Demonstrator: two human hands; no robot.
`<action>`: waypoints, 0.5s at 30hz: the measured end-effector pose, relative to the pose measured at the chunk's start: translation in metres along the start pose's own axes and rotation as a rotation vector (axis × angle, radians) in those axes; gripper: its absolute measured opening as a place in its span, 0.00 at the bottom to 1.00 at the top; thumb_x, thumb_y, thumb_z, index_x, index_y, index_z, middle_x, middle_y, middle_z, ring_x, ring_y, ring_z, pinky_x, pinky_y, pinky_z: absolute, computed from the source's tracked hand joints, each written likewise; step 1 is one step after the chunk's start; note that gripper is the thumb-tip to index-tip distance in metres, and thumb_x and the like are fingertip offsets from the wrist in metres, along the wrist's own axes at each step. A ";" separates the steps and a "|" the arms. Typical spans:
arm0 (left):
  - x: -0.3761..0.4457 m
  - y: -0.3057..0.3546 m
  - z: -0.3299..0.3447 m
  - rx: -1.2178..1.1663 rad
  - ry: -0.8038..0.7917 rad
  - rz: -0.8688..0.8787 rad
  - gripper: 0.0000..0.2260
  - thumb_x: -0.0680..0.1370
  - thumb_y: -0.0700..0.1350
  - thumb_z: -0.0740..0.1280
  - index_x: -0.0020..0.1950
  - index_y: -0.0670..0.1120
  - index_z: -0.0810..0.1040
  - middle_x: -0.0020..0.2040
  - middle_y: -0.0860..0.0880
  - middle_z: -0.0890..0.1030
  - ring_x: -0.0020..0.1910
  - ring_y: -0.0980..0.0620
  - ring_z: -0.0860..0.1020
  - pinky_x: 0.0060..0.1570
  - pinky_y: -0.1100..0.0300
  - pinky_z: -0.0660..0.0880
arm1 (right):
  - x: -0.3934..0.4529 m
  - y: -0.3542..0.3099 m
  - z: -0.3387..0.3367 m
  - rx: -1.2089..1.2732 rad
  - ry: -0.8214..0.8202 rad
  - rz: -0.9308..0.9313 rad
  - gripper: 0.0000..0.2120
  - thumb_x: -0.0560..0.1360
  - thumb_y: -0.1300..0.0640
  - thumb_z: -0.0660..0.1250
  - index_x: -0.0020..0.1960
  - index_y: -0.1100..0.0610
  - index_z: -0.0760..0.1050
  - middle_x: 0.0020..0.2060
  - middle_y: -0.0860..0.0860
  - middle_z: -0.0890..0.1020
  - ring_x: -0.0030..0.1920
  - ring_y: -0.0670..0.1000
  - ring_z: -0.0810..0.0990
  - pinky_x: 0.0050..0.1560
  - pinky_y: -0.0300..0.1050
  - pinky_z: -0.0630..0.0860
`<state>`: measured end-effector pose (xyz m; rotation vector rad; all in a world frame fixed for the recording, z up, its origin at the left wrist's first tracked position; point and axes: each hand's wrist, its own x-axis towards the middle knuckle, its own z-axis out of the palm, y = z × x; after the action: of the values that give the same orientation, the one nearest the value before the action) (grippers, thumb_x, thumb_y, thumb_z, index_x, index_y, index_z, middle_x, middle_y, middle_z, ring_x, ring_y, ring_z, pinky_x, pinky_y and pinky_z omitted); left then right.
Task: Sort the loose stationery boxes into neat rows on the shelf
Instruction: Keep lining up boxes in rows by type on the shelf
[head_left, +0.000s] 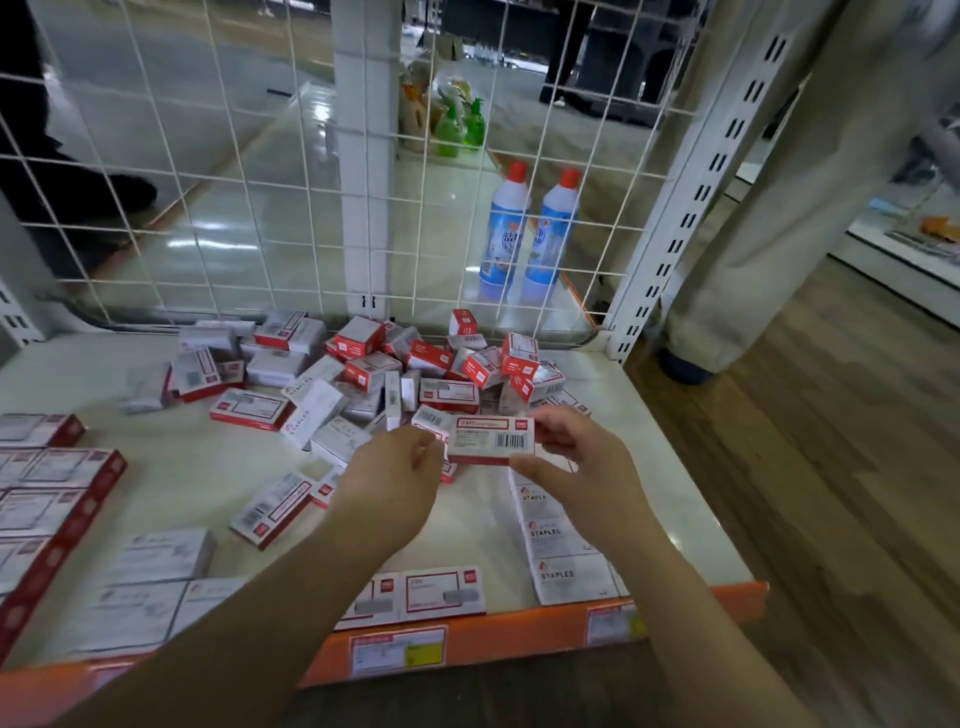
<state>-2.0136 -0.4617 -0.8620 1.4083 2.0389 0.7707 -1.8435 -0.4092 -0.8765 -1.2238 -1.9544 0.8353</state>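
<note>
From the head view, the right hand (576, 457) pinches a box (491, 439) by its right end above the shelf (649, 467), the left hand (395, 467) curls its fingers at the box's left end, and the loose pile (395, 364) lies just beyond both.

Red cartons (47, 499) cut off at left edge, pile's left boxes (150, 387) blurred, box labels unreadable

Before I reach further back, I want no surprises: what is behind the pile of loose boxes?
A white wire grid stands behind the pile of loose boxes; through it, two blue bottles. The boxes hide the grid's foot.
</note>
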 end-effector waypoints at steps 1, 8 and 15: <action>0.000 -0.001 -0.002 -0.051 -0.004 -0.015 0.10 0.81 0.46 0.56 0.51 0.47 0.77 0.45 0.47 0.79 0.37 0.55 0.73 0.33 0.66 0.66 | -0.001 -0.003 0.003 0.013 -0.002 -0.004 0.15 0.70 0.57 0.73 0.56 0.53 0.76 0.49 0.43 0.81 0.50 0.39 0.77 0.51 0.26 0.71; -0.007 -0.005 -0.018 -0.408 0.012 -0.151 0.09 0.79 0.44 0.61 0.50 0.43 0.80 0.37 0.52 0.79 0.34 0.56 0.75 0.33 0.66 0.70 | -0.009 -0.019 0.019 0.061 -0.026 0.004 0.14 0.70 0.58 0.73 0.53 0.48 0.75 0.47 0.39 0.80 0.49 0.38 0.78 0.52 0.29 0.73; -0.009 -0.017 -0.032 -0.521 -0.007 -0.320 0.11 0.78 0.42 0.64 0.37 0.41 0.79 0.33 0.45 0.79 0.32 0.51 0.75 0.41 0.57 0.75 | -0.017 -0.026 0.033 0.019 -0.059 0.056 0.21 0.69 0.59 0.73 0.56 0.42 0.72 0.51 0.35 0.75 0.53 0.35 0.74 0.52 0.23 0.68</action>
<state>-2.0441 -0.4798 -0.8513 0.7719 1.8128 1.0498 -1.8768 -0.4395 -0.8778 -1.2604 -1.9619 0.9262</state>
